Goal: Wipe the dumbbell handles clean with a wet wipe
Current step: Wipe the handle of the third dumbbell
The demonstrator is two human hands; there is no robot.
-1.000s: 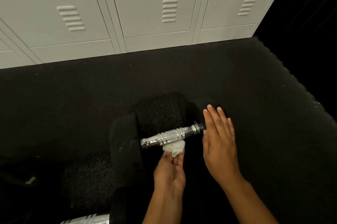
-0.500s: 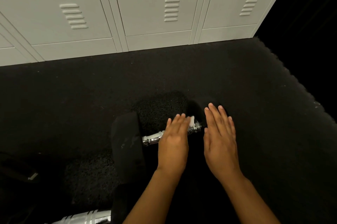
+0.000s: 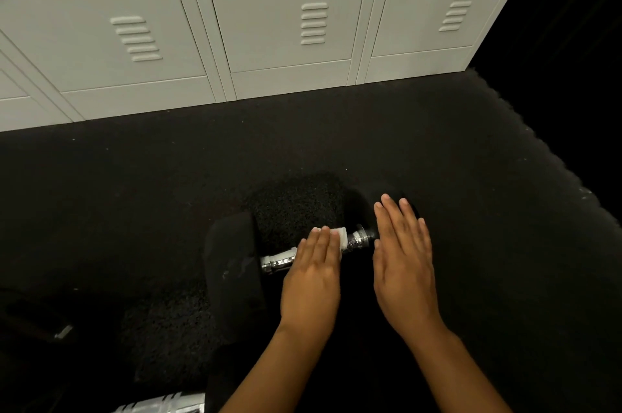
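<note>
The dumbbell [image 3: 232,264] lies on the floor [image 3: 134,194]; lockers [image 3: 286,8] stand at 12 o'clock, a second dumbbell [image 3: 161,404] at 7 o'clock.

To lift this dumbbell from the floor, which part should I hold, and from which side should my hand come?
Hold the chrome handle at its middle, coming from above, fingers wrapped around. It lies level between two broad black heads, so the middle probably balances. The left hand presses the wipe there now.

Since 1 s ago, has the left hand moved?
Yes. The left hand went from the near side of the dumbbell handle up over it, toward the lockers, wet wipe underneath.
</note>
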